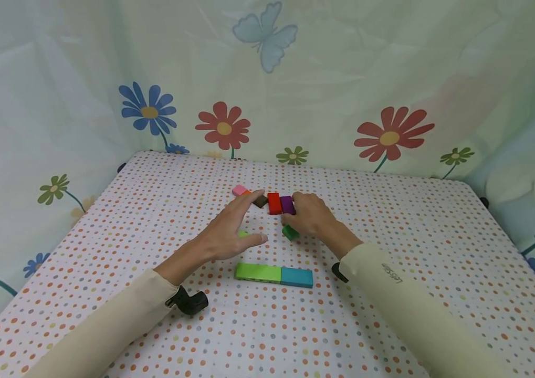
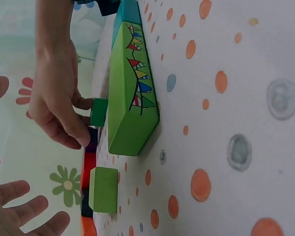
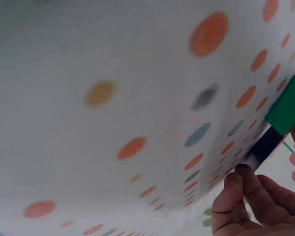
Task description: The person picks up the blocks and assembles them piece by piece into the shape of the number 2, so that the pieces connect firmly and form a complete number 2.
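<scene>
My right hand (image 1: pixel 312 212) pinches a purple block (image 1: pixel 287 205) between thumb and fingers, beside an upright-looking red block (image 1: pixel 274 203). Just in front of that thumb sits a small green block (image 1: pixel 290 232); in the right wrist view the green block (image 3: pixel 289 105) partly covers the purple block (image 3: pixel 265 147). My left hand (image 1: pixel 227 231) hovers with thumb and fingers spread, holding nothing. It hides most of a light green block (image 1: pixel 243 233), which the left wrist view shows whole as a small light green block (image 2: pixel 104 190).
Nearer the body, a long lime green block (image 1: pixel 258 272) with printed bunting lies end to end with a blue block (image 1: pixel 297 277). Behind my left hand are pink (image 1: pixel 239 190), orange (image 1: pixel 247 192) and dark brown (image 1: pixel 260 201) blocks. A flowered curtain (image 1: pixel 333 94) backs the dotted table (image 1: pixel 390 226).
</scene>
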{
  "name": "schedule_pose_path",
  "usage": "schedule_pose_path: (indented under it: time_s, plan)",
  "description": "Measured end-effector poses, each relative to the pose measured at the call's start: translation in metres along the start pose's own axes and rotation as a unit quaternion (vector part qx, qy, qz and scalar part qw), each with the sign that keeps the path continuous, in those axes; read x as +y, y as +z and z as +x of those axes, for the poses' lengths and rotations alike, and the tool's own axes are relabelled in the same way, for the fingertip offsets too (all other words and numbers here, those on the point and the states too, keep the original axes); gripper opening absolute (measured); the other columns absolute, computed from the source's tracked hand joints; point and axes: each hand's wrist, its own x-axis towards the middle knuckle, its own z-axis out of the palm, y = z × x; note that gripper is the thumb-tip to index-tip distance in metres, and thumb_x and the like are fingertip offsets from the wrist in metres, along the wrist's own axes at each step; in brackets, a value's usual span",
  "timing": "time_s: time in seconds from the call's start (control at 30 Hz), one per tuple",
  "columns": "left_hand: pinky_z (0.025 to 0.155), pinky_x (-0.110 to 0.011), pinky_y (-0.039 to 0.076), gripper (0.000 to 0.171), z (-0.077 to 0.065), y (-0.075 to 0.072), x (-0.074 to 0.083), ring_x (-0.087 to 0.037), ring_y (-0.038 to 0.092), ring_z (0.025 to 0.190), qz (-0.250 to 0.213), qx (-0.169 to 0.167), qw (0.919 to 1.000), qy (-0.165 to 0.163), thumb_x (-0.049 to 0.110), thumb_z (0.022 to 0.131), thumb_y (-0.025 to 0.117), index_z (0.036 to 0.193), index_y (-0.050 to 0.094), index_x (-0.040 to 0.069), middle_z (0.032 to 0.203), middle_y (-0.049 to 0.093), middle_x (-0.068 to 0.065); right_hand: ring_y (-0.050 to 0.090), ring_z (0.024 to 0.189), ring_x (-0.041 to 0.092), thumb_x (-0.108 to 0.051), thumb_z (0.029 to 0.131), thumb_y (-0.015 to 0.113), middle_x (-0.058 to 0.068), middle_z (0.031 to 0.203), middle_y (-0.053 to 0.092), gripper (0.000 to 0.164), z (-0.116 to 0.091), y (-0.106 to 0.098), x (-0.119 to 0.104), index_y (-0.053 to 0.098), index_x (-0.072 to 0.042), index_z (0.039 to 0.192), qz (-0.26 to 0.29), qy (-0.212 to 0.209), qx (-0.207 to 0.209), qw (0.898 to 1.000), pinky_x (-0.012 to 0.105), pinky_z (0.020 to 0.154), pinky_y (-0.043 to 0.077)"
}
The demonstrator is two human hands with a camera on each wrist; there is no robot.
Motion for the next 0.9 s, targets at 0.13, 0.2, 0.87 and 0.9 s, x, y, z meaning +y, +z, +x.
schedule_pose_path:
  time_s: [0.13, 0.2, 0.87, 0.9]
  plan:
    - [0.116, -0.061, 0.030, 0.086, 0.0010, -0.0002, -0.0019, -0.024, 0.029, 0.148, 0.001, 0.002, 1.0000, 0.002, 0.044, 0.089, 0.063, 0.162, 0.020, 0.030, 0.165, 0.028, 0.003, 0.060, 0.084, 0.026, -0.032, 0.093, 0.070, 0.015, 0.100, 0.064, 0.045, 0.0029, 0.0006, -0.0043, 0.057, 0.002, 0.119, 0.010, 0.018, -0.009, 1.000, 0.032, 0.071, 0.055]
    - [0.116, -0.061, 0.029, 0.086, 0.0013, -0.0004, -0.0023, -0.025, 0.029, 0.148, 0.003, 0.003, 1.0000, 0.002, 0.045, 0.089, 0.063, 0.162, 0.020, 0.030, 0.165, 0.028, 0.003, 0.060, 0.081, 0.025, -0.031, 0.093, 0.070, 0.015, 0.098, 0.063, 0.043, 0.0044, 0.0004, -0.0059, 0.057, 0.003, 0.117, 0.014, 0.030, -0.014, 0.999, 0.030, 0.067, 0.054]
    - [0.116, -0.061, 0.028, 0.087, 0.0017, 0.0006, -0.0038, -0.024, 0.028, 0.149, 0.005, 0.010, 0.9999, -0.003, 0.046, 0.088, 0.063, 0.162, 0.020, 0.031, 0.165, 0.027, 0.003, 0.062, 0.075, 0.023, -0.028, 0.098, 0.065, 0.018, 0.098, 0.062, 0.036, 0.0066, -0.0010, -0.0054, 0.057, 0.003, 0.114, 0.066, 0.094, -0.027, 0.993, 0.026, 0.060, 0.053]
    - [0.116, -0.062, 0.029, 0.087, 0.0014, 0.0005, -0.0040, -0.025, 0.028, 0.149, 0.005, 0.010, 0.9999, -0.003, 0.045, 0.088, 0.063, 0.162, 0.020, 0.031, 0.165, 0.027, 0.003, 0.062, 0.075, 0.023, -0.029, 0.098, 0.064, 0.018, 0.098, 0.062, 0.037, 0.0059, -0.0009, -0.0049, 0.056, 0.003, 0.115, 0.067, 0.096, -0.023, 0.993, 0.026, 0.060, 0.053]
